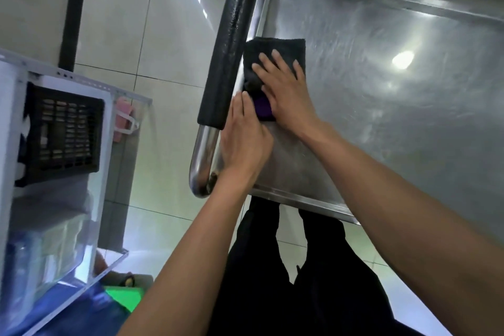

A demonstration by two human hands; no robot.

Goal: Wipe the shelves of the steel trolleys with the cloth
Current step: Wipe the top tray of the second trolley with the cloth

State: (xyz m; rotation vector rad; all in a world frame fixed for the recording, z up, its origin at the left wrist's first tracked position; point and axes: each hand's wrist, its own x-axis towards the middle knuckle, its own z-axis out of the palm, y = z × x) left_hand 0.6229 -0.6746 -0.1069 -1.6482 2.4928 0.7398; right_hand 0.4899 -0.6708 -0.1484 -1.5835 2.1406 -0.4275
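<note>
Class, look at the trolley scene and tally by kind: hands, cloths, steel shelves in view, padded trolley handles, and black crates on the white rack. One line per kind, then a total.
Hands: 2 (left hand, right hand)
Cloths: 1 (dark cloth)
Steel shelves: 1 (shelf)
Padded handles: 1 (handle)
Black crates: 1 (crate)
Total: 6

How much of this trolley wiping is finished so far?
Done: hard to say; the top shelf shows faint streaks, but whether they come from wiping I cannot tell. In hand: the right hand presses the dark cloth flat near the shelf's left edge, beside the padded handle; the left hand rests at the cloth's near end. Left: probably most of this shelf; no lower shelves or other trolleys are in view.
</note>
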